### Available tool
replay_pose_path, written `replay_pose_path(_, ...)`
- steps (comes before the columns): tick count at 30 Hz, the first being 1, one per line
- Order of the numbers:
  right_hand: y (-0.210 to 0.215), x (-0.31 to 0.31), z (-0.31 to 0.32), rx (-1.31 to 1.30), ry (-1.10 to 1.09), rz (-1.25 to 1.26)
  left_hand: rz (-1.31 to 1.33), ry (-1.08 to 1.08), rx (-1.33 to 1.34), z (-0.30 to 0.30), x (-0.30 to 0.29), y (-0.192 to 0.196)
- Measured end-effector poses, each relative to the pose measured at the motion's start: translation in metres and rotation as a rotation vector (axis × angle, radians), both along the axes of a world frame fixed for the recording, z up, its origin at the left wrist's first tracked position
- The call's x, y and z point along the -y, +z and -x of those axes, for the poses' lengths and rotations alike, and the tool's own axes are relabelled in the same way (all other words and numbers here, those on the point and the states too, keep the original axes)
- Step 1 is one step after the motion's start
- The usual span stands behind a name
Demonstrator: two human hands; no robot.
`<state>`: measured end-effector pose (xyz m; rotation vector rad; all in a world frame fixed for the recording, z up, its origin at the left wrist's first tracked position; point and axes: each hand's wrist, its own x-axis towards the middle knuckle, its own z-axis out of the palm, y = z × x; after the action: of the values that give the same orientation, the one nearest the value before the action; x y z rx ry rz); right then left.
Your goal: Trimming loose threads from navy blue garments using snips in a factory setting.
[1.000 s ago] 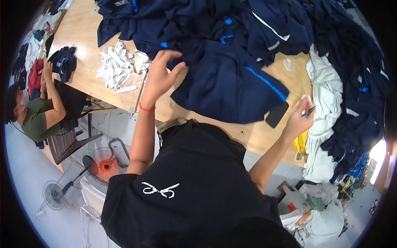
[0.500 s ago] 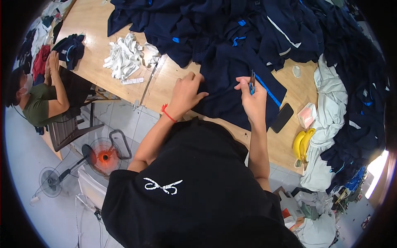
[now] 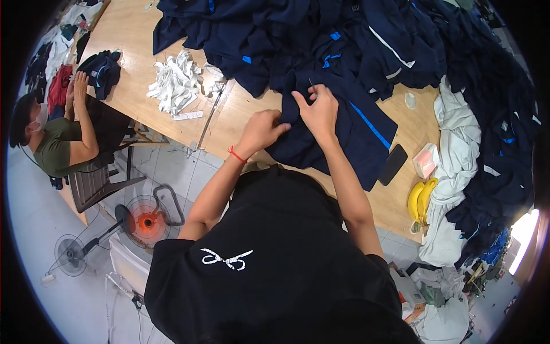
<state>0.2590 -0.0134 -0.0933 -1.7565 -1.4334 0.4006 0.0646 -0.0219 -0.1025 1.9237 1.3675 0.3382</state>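
A navy garment (image 3: 349,146) with a bright blue strip (image 3: 369,126) lies spread on the table in front of me. At its left edge, my left hand (image 3: 264,132) is curled, with thumb and fingers closing on the dark cloth. My right hand (image 3: 319,112) is over the upper part of the garment, index finger and thumb apart. Small thread snips (image 3: 311,84) sit in its curled fingers, mostly hidden; only a dark blade and a hint of blue show.
More navy garments (image 3: 321,28) are heaped along the far side and right. White cloth strips (image 3: 175,86) lie left. A phone (image 3: 393,164), tissue pack (image 3: 425,160), bananas (image 3: 422,198) and white cloth (image 3: 455,172) line the right. A co-worker (image 3: 63,137) sits left, near a fan (image 3: 148,222).
My right hand has moved left with the snips, away from the blue strip toward my left hand. My left hand has shifted slightly, its fingers closing at the garment's edge.
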Motion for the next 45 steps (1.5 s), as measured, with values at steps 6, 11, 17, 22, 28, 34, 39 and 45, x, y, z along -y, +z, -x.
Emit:
replay_pose_path(6, -0.009, 0.023, -0.025, -0.100, -0.039, 0.020, 0.527, 0.325, 0.822, 0.004, 0.023, -0.006)
replay_pose_path(11, 0.040, 0.064, -0.095, -1.769, -0.441, 0.429, 1.111, 0.496, 1.738, 0.038, 0.012, -0.006)
replay_pose_path(17, 0.099, 0.115, -0.147, -1.683, -0.117, 0.303, 1.114, 0.541, 1.786, 0.071, -0.022, 0.040)
replay_pose_path(22, 0.139, 0.133, -0.141, -1.564, -0.255, 0.167, 1.117, 0.479, 1.783, 0.074, -0.032, 0.076)
replay_pose_path(28, 0.154, 0.140, -0.144, -1.596, -0.426, -0.013, 1.016, 0.500, 1.700, 0.065, -0.027, 0.097)
replay_pose_path(34, 0.139, 0.150, -0.170, -1.793, -0.179, -0.005, 1.108, 0.340, 1.762, 0.058, -0.020, 0.105)
replay_pose_path(39, 0.151, 0.142, -0.159, -1.686, -0.335, 0.019, 1.155, 0.377, 1.787, 0.058, -0.015, 0.099)
replay_pose_path(45, 0.142, 0.147, -0.165, -1.676, -0.255, 0.020, 1.157, 0.053, 1.706, 0.042, -0.014, 0.114)
